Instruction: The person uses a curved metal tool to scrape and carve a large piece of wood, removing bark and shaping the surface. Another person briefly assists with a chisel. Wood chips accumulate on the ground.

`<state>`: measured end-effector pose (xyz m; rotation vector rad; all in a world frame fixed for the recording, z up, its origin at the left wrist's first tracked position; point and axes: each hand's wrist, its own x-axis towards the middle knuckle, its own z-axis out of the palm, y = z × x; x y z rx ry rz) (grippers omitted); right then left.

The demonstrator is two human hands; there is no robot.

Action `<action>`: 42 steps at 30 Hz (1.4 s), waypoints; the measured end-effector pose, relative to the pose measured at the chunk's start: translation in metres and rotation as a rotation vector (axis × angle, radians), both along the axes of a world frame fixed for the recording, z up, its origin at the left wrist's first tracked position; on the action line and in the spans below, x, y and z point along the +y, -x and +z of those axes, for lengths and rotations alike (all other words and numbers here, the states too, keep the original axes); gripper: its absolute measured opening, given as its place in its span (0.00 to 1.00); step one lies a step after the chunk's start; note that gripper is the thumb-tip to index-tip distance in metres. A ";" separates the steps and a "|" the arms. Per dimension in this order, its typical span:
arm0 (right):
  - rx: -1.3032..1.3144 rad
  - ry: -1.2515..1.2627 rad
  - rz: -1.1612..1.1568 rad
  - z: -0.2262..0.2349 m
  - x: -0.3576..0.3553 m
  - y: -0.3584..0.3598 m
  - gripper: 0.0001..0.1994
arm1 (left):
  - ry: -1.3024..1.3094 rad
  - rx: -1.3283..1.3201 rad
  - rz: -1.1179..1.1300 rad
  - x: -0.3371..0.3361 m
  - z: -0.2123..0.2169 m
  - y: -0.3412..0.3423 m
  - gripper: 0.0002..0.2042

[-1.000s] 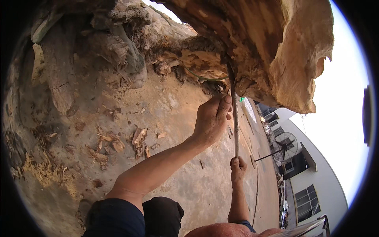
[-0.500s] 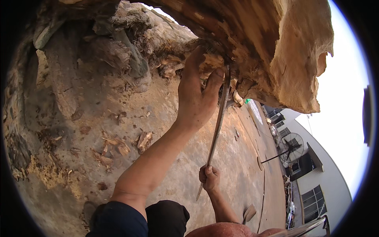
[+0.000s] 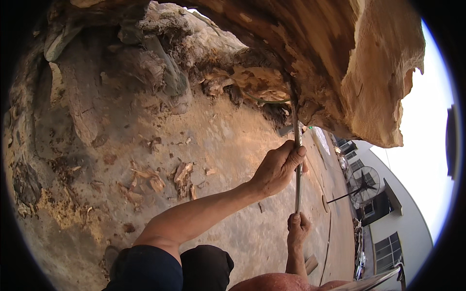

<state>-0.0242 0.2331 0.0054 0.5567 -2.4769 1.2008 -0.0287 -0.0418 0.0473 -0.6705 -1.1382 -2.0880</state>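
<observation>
A long, thin metal bar (image 3: 298,196) stands nearly upright in front of me. Its far end meets the rough underside of a big hollowed piece of wood (image 3: 320,72), where the tip is hard to make out. My left hand (image 3: 277,169) is wrapped round the bar at about its middle, thumb along the shaft. Lower down, my right hand (image 3: 298,232) is closed on the near end. Beside the tip, a thin greenish curved strip (image 3: 269,101) runs along a pale, freshly broken patch of wood.
Gnarled roots (image 3: 167,72) fill the upper left. Wood chips (image 3: 182,179) and sawdust (image 3: 63,216) lie on the concrete ground. A large round fan on a pole (image 3: 365,185) stands to the right, by a pale building (image 3: 388,213) with windows.
My left hand has come away from the wood, moved down and right, and taken hold of the bar. The bar has swung more upright, and my right hand has shifted right with it.
</observation>
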 end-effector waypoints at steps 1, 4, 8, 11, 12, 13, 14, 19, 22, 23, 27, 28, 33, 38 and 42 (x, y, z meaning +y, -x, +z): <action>-0.048 0.018 -0.026 -0.010 -0.005 -0.013 0.28 | -0.118 -0.021 -0.091 0.003 0.004 -0.006 0.23; -0.084 0.089 -0.113 -0.044 -0.028 -0.049 0.29 | -0.444 -0.054 -0.331 0.014 0.012 -0.019 0.23; -0.211 0.178 -0.092 -0.077 -0.071 -0.081 0.28 | -0.529 -0.209 -0.472 -0.006 0.005 -0.033 0.27; -0.157 0.189 -0.075 -0.094 -0.073 -0.070 0.27 | -0.464 -0.130 -0.654 -0.022 -0.005 -0.029 0.27; -0.088 0.130 -0.099 -0.089 -0.067 -0.062 0.27 | -0.475 -0.110 -0.684 -0.019 -0.004 -0.023 0.28; -0.019 0.071 -0.121 -0.080 -0.061 -0.055 0.28 | -0.458 -0.067 -0.730 -0.018 -0.003 -0.017 0.27; 0.081 0.011 -0.143 -0.066 -0.050 -0.048 0.29 | -0.414 -0.046 -0.608 -0.011 0.004 -0.015 0.26; 0.324 -0.167 -0.286 0.024 -0.029 -0.074 0.20 | -0.270 -0.091 -0.187 0.011 0.031 -0.035 0.17; 0.285 -0.151 -0.251 0.044 -0.050 -0.100 0.20 | -0.328 -0.043 -0.166 0.005 0.036 -0.045 0.13; 0.234 -0.167 -0.248 0.041 -0.051 -0.102 0.20 | -0.345 -0.031 -0.172 -0.002 0.037 -0.047 0.13; 0.090 -0.182 -0.202 0.008 -0.053 -0.101 0.27 | -0.278 -0.138 -0.088 -0.006 0.029 -0.051 0.11; 0.072 -0.171 -0.179 0.002 -0.056 -0.102 0.28 | -0.273 -0.089 -0.049 -0.004 0.024 -0.051 0.11; -0.015 -0.108 -0.144 -0.028 -0.047 -0.110 0.30 | -0.207 0.028 0.024 0.000 0.003 -0.062 0.13; -0.071 -0.019 -0.190 -0.031 -0.040 -0.131 0.24 | -0.216 -0.029 -0.066 0.003 0.008 -0.072 0.17; -0.116 0.085 -0.209 -0.033 -0.046 -0.143 0.15 | -0.196 -0.035 -0.068 0.012 0.007 -0.069 0.18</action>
